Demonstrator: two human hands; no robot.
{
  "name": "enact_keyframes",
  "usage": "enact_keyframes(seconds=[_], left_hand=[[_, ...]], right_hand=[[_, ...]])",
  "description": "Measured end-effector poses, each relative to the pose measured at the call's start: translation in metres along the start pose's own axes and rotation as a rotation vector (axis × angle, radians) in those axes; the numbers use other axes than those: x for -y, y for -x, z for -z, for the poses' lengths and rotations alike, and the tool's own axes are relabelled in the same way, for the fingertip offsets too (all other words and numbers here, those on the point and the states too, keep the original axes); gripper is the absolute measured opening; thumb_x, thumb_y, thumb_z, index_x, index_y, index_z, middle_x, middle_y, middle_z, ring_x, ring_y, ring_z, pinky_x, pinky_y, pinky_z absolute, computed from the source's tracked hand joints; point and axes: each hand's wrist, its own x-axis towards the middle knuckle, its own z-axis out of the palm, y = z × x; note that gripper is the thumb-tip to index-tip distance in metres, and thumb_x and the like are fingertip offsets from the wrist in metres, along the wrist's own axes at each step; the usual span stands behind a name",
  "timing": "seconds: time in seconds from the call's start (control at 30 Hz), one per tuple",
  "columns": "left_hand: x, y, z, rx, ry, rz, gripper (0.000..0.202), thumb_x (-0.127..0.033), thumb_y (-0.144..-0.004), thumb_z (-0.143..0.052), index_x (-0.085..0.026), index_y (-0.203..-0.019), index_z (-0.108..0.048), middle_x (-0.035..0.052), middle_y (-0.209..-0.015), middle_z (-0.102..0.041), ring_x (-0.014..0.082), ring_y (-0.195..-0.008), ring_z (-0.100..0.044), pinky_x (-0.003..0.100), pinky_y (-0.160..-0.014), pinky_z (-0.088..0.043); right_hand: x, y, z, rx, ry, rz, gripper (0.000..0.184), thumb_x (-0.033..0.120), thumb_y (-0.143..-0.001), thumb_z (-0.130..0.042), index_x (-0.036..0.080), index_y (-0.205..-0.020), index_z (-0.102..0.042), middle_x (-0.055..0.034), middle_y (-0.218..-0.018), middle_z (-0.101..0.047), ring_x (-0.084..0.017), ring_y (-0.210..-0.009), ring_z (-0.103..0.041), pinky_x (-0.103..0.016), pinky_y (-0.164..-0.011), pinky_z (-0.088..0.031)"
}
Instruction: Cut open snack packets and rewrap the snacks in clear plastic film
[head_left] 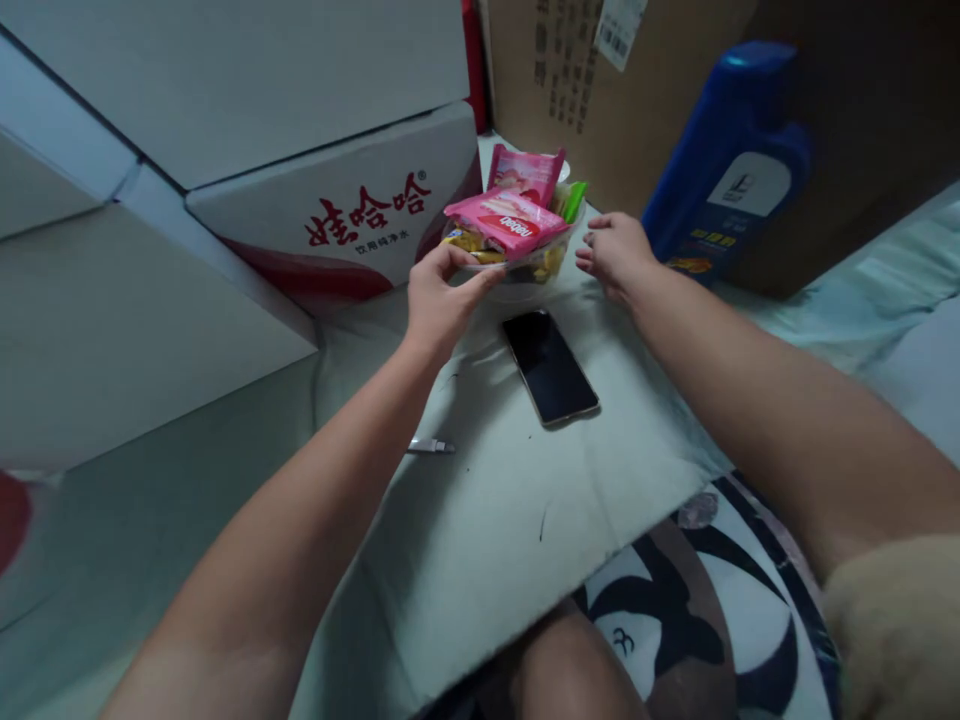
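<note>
A clear plastic bowl (517, 288) stands on the pale cloth, heaped with wrapped snacks. Two pink snack packets (510, 222) lie on top, with yellow and green wrappers around them. At the bowl's near left rim, my left hand (442, 290) grips with thumb and fingers. My right hand (613, 255) is just off the bowl's right side, fingers loosely bent and holding nothing. Just in front of the bowl lies a dark-screened phone (551, 368), face up. Part of a white cable plug (433, 446) shows beside my left forearm, which hides the rest.
White cartons (360, 230) with red lettering are stacked at left. Behind the bowl is a brown cardboard box (600, 130). A blue bottle (720, 170) leans near my right hand. A black-and-white patterned fabric (675, 620) lies by the near edge.
</note>
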Motion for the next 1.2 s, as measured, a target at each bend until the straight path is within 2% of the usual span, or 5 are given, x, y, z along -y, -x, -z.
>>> enact_keyframes(seconds=[0.2, 0.33, 0.47, 0.8, 1.2], left_hand=[[0.027, -0.031, -0.078, 0.002, -0.113, -0.046, 0.038, -0.033, -0.065, -0.094, -0.019, -0.07, -0.06, 0.0046, -0.085, -0.063, 0.0251, -0.104, -0.061, 0.039, -0.097, -0.05], [0.048, -0.042, -0.115, -0.01, -0.154, 0.036, 0.041, -0.03, -0.058, -0.098, -0.019, -0.072, -0.061, 0.0111, -0.102, -0.059, 0.0312, -0.115, -0.056, 0.046, -0.104, -0.048], [0.069, -0.051, -0.11, 0.104, -0.111, 0.015, 0.041, -0.013, -0.058, -0.093, -0.021, -0.089, -0.066, 0.0094, -0.107, -0.061, 0.0309, -0.118, -0.058, 0.05, -0.111, -0.045], [0.019, 0.0, 0.007, -0.03, -0.114, 0.023, 0.041, -0.006, -0.069, -0.069, -0.024, -0.106, -0.061, 0.0054, -0.116, -0.062, 0.025, -0.12, -0.064, 0.042, -0.105, -0.052], [-0.089, 0.228, 0.23, -0.787, 0.049, 0.37, 0.024, -0.03, -0.074, -0.063, -0.026, -0.094, -0.052, -0.0022, -0.087, -0.059, 0.0115, -0.076, -0.068, 0.024, -0.068, -0.051]], right_hand=[[0.005, 0.084, 0.031, 0.039, -0.156, -0.189, 0.005, 0.025, -0.078, -0.05, 0.025, -0.082, -0.048, -0.0008, -0.079, -0.058, -0.02, -0.079, -0.064, -0.041, -0.076, -0.06], [0.001, 0.081, 0.03, 0.066, -0.043, -0.052, 0.022, 0.024, -0.075, -0.054, 0.023, -0.097, -0.053, -0.0065, -0.111, -0.065, -0.023, -0.104, -0.062, -0.046, -0.094, -0.056], [-0.002, 0.058, 0.023, 0.068, 0.139, 0.044, 0.024, 0.025, -0.081, -0.054, 0.021, -0.105, -0.056, -0.0108, -0.117, -0.068, -0.026, -0.109, -0.063, -0.05, -0.107, -0.049], [0.021, -0.008, -0.022, 0.432, 0.45, 0.097, 0.052, 0.014, -0.08, -0.058, 0.013, -0.132, -0.06, -0.0196, -0.143, -0.062, -0.034, -0.134, -0.058, -0.052, -0.115, -0.043], [0.111, 0.219, -0.052, 0.723, 0.314, 0.633, 0.033, 0.028, -0.088, -0.051, 0.022, -0.115, -0.07, -0.0125, -0.125, -0.075, -0.032, -0.117, -0.07, -0.052, -0.102, -0.054]])
